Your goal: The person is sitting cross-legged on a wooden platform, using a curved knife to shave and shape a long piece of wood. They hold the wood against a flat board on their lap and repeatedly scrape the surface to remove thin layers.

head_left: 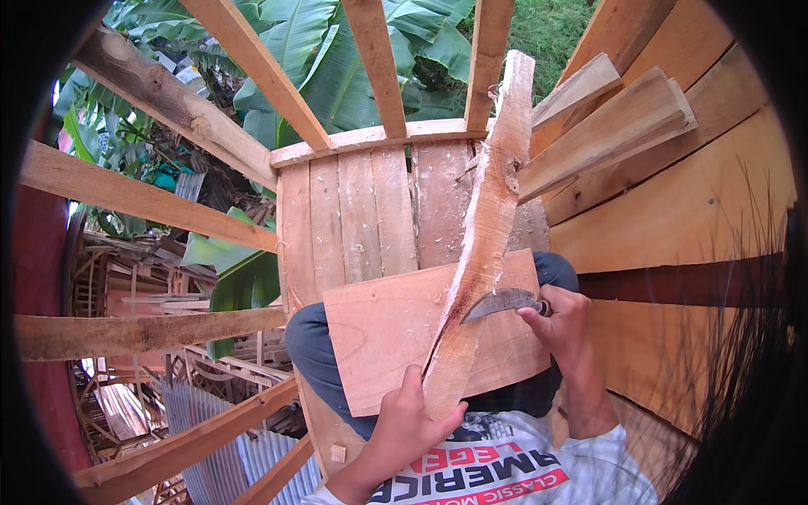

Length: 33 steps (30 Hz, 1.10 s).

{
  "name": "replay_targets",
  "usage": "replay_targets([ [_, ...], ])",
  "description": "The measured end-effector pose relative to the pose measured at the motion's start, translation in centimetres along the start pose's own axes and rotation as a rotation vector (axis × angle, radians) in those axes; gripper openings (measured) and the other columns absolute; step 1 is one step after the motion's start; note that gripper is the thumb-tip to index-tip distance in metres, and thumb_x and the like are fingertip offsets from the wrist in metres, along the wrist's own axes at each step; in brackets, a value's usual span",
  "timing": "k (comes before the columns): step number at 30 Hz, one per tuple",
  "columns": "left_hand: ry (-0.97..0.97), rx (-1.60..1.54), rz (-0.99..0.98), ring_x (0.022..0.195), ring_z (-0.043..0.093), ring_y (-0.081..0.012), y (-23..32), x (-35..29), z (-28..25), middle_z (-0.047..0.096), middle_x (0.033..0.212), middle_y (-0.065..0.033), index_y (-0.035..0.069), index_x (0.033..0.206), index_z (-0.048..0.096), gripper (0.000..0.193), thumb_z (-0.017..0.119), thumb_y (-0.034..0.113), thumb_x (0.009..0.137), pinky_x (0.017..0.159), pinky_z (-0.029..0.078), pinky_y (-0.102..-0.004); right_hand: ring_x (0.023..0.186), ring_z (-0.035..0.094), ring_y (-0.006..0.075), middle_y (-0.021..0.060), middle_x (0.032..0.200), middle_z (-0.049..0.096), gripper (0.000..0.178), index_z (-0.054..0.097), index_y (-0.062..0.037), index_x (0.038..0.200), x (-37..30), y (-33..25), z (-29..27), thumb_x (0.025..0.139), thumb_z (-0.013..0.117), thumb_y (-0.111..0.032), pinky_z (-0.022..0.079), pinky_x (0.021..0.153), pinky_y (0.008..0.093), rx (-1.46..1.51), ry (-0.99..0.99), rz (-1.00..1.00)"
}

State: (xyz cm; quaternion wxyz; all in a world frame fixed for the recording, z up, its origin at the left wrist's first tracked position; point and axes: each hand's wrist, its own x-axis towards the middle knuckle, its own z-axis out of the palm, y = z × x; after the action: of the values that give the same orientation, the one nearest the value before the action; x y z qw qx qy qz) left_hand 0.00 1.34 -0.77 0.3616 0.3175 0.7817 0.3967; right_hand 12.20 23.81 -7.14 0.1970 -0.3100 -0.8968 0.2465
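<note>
A long, rough-edged wooden plank (488, 219) slants from my lap up toward the railing, its near end in my left hand (410, 423). The fingers of that hand are closed around the plank's lower end. In my right hand (560, 320) is the handle of a curved knife (505, 301), gripped in a closed fist. Its grey blade lies across the plank, the tip pointing left and seemingly touching the wood. Beneath the plank, a flat rectangular board (387, 324) rests across my thighs.
Wood shavings lie scattered over the slatted floor (358, 219) ahead of me. Wooden railing bars (376, 67) stand around the left and far sides, with banana leaves beyond. Short cut planks (614, 135) lean at the far right near a plank wall (699, 202).
</note>
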Motion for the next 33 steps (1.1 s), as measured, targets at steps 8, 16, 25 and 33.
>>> replay_targets([
  [8, -0.029, -0.15, -0.133, 0.085, 0.068, -0.0222, -0.8, 0.7, -0.8, 0.068, 0.089, -0.0177, -0.007, 0.11, 0.05, 0.058, 0.081, 0.015, 0.066, 0.074, 0.053, -0.0307, 0.047, 0.053, 0.0289, 0.0101, 0.051, 0.048, 0.056, 0.049, -0.0052, 0.056, 0.5, -0.9, 0.4, 0.072, 0.071, -0.054, 0.04, 0.045, 0.0377, 0.015, -0.039, 0.058],
  [16, -0.056, -0.154, -0.07, 0.077, 0.07, -0.0276, -0.7, 0.8, -0.9, 0.067, 0.083, -0.0196, -0.005, 0.106, 0.049, 0.056, 0.081, 0.018, 0.067, 0.066, 0.054, -0.033, 0.045, 0.052, 0.0285, 0.0093, 0.049, 0.046, 0.057, 0.047, -0.0062, 0.054, 0.8, -0.6, -0.2, 0.069, 0.072, -0.055, 0.039, 0.043, 0.0372, -0.056, 0.005, -0.128],
  [25, -0.067, -0.196, -0.06, 0.081, 0.068, -0.024, -1.4, 0.8, -1.2, 0.067, 0.088, -0.0189, -0.005, 0.109, 0.05, 0.057, 0.081, 0.017, 0.067, 0.07, 0.053, -0.0313, 0.044, 0.051, 0.0291, 0.0093, 0.049, 0.045, 0.056, 0.046, -0.0074, 0.054, 1.2, -0.8, 0.5, 0.072, 0.071, -0.055, 0.038, 0.042, 0.0382, -0.024, 0.08, -0.11],
  [33, -0.093, -0.089, -0.107, 0.085, 0.067, -0.0181, -1.1, 0.6, 0.0, 0.068, 0.092, -0.0164, -0.005, 0.11, 0.052, 0.056, 0.082, 0.015, 0.067, 0.075, 0.052, -0.0287, 0.05, 0.052, 0.0348, 0.0135, 0.052, 0.047, 0.053, 0.046, -0.0054, 0.057, 1.8, -1.6, -0.4, 0.077, 0.069, -0.049, 0.04, 0.045, 0.0398, 0.027, 0.036, -0.143],
])
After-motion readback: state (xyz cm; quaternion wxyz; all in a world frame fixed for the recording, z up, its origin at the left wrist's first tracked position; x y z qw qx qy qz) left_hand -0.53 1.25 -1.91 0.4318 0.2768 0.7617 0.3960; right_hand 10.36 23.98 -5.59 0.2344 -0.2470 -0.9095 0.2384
